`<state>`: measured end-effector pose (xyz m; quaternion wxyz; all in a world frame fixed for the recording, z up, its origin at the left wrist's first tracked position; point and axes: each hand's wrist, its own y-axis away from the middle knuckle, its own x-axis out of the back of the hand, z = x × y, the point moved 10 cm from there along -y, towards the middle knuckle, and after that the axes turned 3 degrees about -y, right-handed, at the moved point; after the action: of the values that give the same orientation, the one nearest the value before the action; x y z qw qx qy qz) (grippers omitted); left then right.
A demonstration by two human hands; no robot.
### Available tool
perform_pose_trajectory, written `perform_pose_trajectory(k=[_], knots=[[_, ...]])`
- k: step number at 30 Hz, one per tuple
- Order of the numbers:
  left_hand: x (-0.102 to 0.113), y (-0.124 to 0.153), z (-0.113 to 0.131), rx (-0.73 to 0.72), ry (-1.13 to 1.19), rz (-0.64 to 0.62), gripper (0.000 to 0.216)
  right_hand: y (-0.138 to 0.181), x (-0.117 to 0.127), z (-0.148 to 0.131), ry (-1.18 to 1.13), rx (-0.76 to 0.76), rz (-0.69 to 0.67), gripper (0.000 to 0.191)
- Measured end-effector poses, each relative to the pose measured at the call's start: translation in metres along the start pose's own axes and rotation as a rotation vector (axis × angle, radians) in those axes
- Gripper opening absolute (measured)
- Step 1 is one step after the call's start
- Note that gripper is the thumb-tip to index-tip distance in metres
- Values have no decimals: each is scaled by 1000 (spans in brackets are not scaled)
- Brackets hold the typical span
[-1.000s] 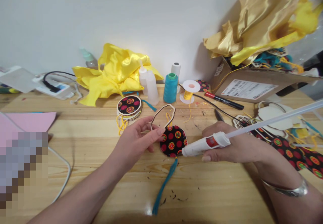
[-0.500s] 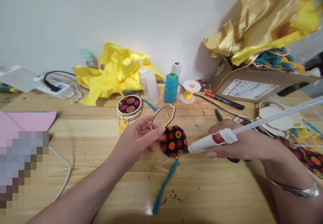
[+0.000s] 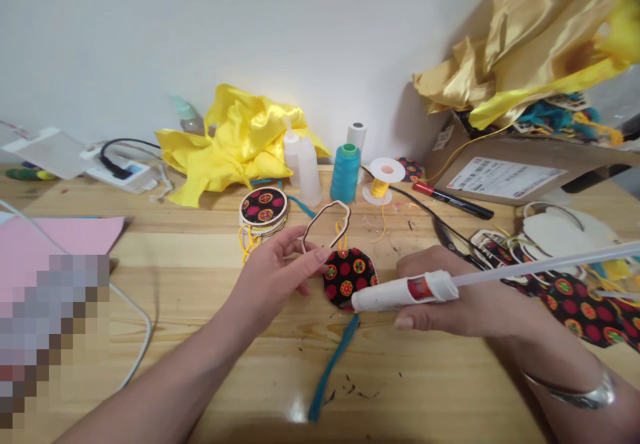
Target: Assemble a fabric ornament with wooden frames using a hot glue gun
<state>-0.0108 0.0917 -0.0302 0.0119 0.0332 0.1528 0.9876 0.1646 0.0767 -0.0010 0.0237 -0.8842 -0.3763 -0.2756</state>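
Left hand (image 3: 280,277) pinched the wooden frame (image 3: 327,224) above the patterned disc (image 3: 350,274) on the bench (image 3: 200,244); my right hand (image 3: 450,297) gripped the glue gun (image 3: 400,292). Its nozzle touched fabric, so I feared smearing glue.

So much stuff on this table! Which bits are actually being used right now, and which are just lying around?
In use:
left hand holding the wooden frame
right hand holding the glue gun
fabric disc with blue tassel

Lying about:
yellow cloth
blue spool
bottles
marker
box
pink paper
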Motion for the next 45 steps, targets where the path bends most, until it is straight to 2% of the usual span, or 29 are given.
perform_pose_trajectory(k=[10, 23, 35, 40, 45], knots=[[-5, 2, 1, 4, -49, -44, 47, 4, -4, 15, 80, -102, -53, 40], [-5, 2, -1, 30, -39, -35, 50, 7, 12, 5, 126, -3, -43, 43], [-4, 3, -1, 21, -31, -16, 51, 16, 21, 18, 19, -104, -43, 32], [-3, 2, 0, 22, -34, -16, 48, 25, 42, 24, 26, -116, 81, 31], [8, 2, 3, 33, 21, 82, 48, 28, 68, 19, 29, -54, 341, 38]])
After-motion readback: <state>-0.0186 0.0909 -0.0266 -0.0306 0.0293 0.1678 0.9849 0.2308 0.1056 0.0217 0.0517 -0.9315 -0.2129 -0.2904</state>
